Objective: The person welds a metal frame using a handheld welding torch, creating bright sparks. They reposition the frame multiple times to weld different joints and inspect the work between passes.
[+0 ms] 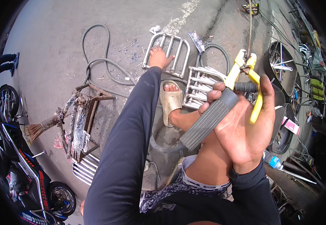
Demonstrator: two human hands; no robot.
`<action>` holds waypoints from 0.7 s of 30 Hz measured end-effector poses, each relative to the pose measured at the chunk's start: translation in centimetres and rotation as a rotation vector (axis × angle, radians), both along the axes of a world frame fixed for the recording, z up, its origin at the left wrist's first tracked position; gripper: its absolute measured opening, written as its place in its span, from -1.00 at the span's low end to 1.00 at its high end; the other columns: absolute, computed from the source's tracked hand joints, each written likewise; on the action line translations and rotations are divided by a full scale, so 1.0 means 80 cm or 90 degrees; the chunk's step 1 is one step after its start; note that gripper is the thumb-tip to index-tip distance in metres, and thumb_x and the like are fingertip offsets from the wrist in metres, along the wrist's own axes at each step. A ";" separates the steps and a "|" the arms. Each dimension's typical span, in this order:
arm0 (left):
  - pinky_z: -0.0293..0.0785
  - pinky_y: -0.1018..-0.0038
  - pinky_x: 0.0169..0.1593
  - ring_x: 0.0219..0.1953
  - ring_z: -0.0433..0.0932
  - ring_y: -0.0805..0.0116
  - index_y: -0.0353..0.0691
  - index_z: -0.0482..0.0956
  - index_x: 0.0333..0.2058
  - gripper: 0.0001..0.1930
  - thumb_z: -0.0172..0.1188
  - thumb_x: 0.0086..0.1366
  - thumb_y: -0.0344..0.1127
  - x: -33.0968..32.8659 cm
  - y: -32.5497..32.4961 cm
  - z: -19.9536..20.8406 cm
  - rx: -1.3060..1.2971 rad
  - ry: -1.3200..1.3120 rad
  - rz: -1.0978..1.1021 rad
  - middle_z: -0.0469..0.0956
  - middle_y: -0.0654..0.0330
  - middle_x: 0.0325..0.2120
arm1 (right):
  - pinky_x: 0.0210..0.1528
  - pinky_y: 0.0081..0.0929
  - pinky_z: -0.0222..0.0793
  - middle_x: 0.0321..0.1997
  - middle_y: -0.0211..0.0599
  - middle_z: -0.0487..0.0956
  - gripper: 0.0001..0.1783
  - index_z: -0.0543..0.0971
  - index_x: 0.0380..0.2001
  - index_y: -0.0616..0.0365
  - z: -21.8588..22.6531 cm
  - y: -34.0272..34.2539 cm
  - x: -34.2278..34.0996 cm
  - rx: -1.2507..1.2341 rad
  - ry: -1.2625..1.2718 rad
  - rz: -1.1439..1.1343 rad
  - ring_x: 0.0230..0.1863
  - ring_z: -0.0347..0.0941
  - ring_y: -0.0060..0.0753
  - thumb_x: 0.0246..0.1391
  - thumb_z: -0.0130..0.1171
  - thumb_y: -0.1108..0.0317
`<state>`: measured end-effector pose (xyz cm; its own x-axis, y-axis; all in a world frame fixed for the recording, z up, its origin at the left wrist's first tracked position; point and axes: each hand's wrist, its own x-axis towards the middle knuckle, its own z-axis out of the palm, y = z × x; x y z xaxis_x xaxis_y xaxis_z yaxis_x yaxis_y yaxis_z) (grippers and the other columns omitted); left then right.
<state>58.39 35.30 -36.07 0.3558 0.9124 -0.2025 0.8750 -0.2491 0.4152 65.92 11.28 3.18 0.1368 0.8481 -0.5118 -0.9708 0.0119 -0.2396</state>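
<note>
My right hand (245, 129) is turned palm up, its fingers curled around the grey ribbed handle of a welding electrode holder (209, 118). The holder has yellow jaws and a yellow lever, and its jaws grip a thin welding rod (250, 28) that points away from me. Farther off, my left hand (160, 58) is on a silvery metal rack (178, 56) with rounded corners and parallel bars. Its fingers bend over the rack's left side and the thumb sticks out to the right. A second barred rack (198, 88) lies nearer, partly behind the holder.
A grey cable (106, 60) loops over the ground. At left stand a rusty metal frame (81, 123), a straw broom (35, 131) and parked motorcycles (32, 168). My sandalled foot (171, 99) is between the hands. Dark bins (282, 67) with metal pieces and a water bottle (273, 161) are at right.
</note>
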 end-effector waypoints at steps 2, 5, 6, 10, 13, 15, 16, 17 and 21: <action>0.41 -0.01 0.33 0.39 0.33 -0.25 -0.50 0.11 0.49 0.24 0.42 0.18 0.39 0.039 -0.012 -0.029 0.035 0.084 0.074 0.35 -0.41 0.32 | 0.22 0.10 0.41 0.04 -0.07 0.49 -0.24 0.39 0.20 0.18 -0.001 0.010 -0.002 -0.038 -0.049 -0.014 0.07 0.49 -0.09 0.43 -0.03 -0.35; 0.44 0.01 0.26 0.33 0.38 -0.19 -0.46 0.07 0.52 0.22 0.40 0.22 0.35 0.069 -0.026 -0.050 0.087 0.158 0.092 0.37 -0.37 0.29 | 0.22 0.12 0.38 0.06 -0.08 0.47 -0.22 0.37 0.24 0.14 -0.001 0.022 -0.005 -0.089 -0.086 -0.012 0.07 0.49 -0.12 0.42 -0.05 -0.39; 0.45 0.03 0.23 0.30 0.40 -0.16 -0.45 0.08 0.52 0.19 0.40 0.23 0.32 0.067 -0.027 -0.054 0.124 0.151 0.077 0.40 -0.33 0.26 | 0.22 0.13 0.38 0.06 -0.08 0.46 -0.22 0.37 0.24 0.14 -0.001 0.023 -0.007 -0.106 -0.087 -0.002 0.06 0.49 -0.13 0.41 -0.05 -0.39; 0.47 0.17 0.15 0.05 0.51 0.05 -0.40 0.27 0.44 -0.13 0.36 0.27 -0.06 0.038 -0.002 -0.062 0.137 0.091 0.055 0.49 -0.03 0.04 | 0.21 0.14 0.38 0.05 -0.09 0.46 -0.16 0.34 0.24 0.20 0.004 0.026 -0.018 -0.102 -0.064 0.010 0.05 0.50 -0.13 0.41 -0.08 -0.42; 0.47 0.18 0.17 0.09 0.50 0.04 -0.40 0.35 0.38 -0.16 0.41 0.20 -0.09 0.027 -0.006 -0.069 0.136 0.116 0.068 0.47 -0.02 0.08 | 0.20 0.12 0.39 0.04 -0.07 0.50 -0.16 0.38 0.21 0.23 0.014 0.020 -0.029 -0.063 -0.036 0.023 0.04 0.51 -0.12 0.41 -0.07 -0.42; 0.44 0.21 0.22 0.18 0.46 0.06 -0.44 0.41 0.32 -0.15 0.47 0.15 -0.07 0.026 -0.021 -0.072 0.147 0.139 0.074 0.44 0.00 0.15 | 0.20 0.12 0.40 0.02 -0.05 0.54 -0.18 0.40 0.22 0.19 0.013 0.018 -0.035 -0.039 -0.050 0.017 0.02 0.52 -0.09 0.41 -0.06 -0.42; 0.38 0.12 0.34 0.31 0.36 -0.02 -0.50 0.26 0.39 0.08 0.63 0.06 0.00 0.024 -0.028 -0.072 0.045 0.137 0.064 0.37 -0.10 0.24 | 0.18 0.11 0.43 -0.02 -0.04 0.56 -0.21 0.40 0.23 0.13 0.017 0.013 -0.037 -0.064 -0.056 0.018 0.00 0.54 -0.07 0.40 -0.04 -0.41; 0.38 0.10 0.33 0.30 0.36 -0.04 -0.52 0.25 0.39 0.05 0.61 0.10 -0.04 0.025 -0.033 -0.071 0.057 0.083 0.087 0.35 -0.12 0.24 | 0.05 -0.10 0.54 -0.01 -0.11 0.60 -0.31 0.36 0.30 0.02 0.017 0.011 -0.039 -0.048 -0.074 0.033 -0.06 0.56 -0.20 0.44 -0.04 -0.30; 0.48 -0.03 0.31 0.34 0.34 -0.14 -0.53 0.35 0.32 0.08 0.68 -0.04 0.02 0.014 -0.018 -0.034 -0.093 0.033 0.117 0.33 -0.16 0.24 | 0.03 -0.11 0.54 -0.08 -0.18 0.59 -0.38 0.39 0.21 -0.02 0.011 0.009 -0.038 -0.078 -0.127 0.034 -0.08 0.56 -0.24 0.41 0.04 -0.28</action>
